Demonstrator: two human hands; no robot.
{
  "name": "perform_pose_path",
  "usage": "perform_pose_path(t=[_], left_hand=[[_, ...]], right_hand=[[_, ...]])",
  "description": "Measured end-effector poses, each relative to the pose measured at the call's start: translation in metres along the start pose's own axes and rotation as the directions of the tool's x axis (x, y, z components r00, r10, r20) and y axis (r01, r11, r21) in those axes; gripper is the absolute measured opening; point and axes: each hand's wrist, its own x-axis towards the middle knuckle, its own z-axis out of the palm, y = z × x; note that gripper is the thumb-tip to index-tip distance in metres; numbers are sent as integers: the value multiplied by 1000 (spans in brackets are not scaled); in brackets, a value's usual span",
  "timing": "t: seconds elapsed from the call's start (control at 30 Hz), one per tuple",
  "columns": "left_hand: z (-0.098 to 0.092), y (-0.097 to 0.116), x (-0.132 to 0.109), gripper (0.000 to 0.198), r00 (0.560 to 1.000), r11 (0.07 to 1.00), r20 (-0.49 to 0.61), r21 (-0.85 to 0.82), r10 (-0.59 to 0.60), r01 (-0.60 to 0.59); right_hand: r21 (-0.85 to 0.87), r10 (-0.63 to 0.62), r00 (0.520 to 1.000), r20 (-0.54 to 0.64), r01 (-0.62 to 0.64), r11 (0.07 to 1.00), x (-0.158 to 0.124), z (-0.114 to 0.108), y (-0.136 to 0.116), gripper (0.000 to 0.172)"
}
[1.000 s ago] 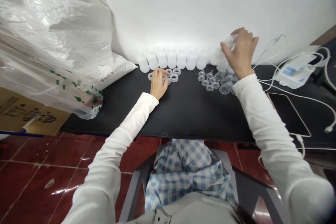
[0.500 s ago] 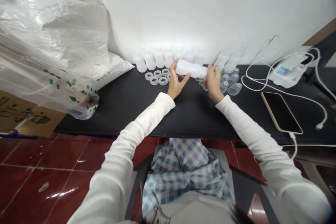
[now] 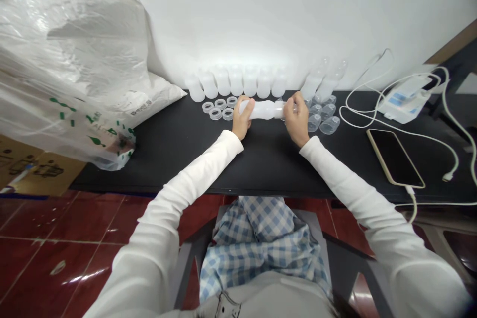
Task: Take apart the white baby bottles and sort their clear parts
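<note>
A translucent white plastic bottle (image 3: pixel 265 109) lies sideways between my two hands, just above the black table (image 3: pixel 186 144). My left hand (image 3: pixel 243 118) is closed round its left end. My right hand (image 3: pixel 296 119) is closed round its right end, where the neck is. Several clear plastic rings (image 3: pixel 219 109) lie on the table left of my left hand. Several clear dome caps (image 3: pixel 321 118) lie right of my right hand. A row of white bottles (image 3: pixel 238 83) stands along the wall behind.
A big plastic bag (image 3: pixel 70 59) fills the table's left end, with a cardboard box (image 3: pixel 30 174) below it. A phone (image 3: pixel 395 157), white cables (image 3: pixel 372 104) and a white device (image 3: pixel 404 102) lie at the right. Two leaning bottles (image 3: pixel 322 82) stand by the caps.
My right hand took a bottle from the back right and brought it to the middle. My left hand left the rings and closed on the bottle's other end; both lowered slightly.
</note>
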Motion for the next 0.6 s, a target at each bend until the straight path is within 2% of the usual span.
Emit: perform_pose_path(t=[0.07,0.1,0.23,0.37,0.47,0.6], left_hand=[[1,1,-1,65,997,992,34,-101,-67,70],[0,2,-1,67,996,988,43,-131,-81,87],[-5,9,2,70,999,990,8,-131,-44,44],[-14,16,8,71,999,990,-9,-134,-37,36],[-20,18,13,70,990,979,41,-154,-131,136],[-24,19,19,67,956,957,153,-108,-251,268]], right_hand=[[-17,51,996,-74,-52,998,-3,-5,-3,50],[-19,32,998,-52,-33,999,-4,-7,-2,50],[6,-99,993,60,99,995,-2,-9,9,55],[57,-275,960,58,272,961,1,-5,18,50],[59,-396,912,101,392,918,2,-11,16,38],[45,-392,902,182,391,919,2,-23,13,36]])
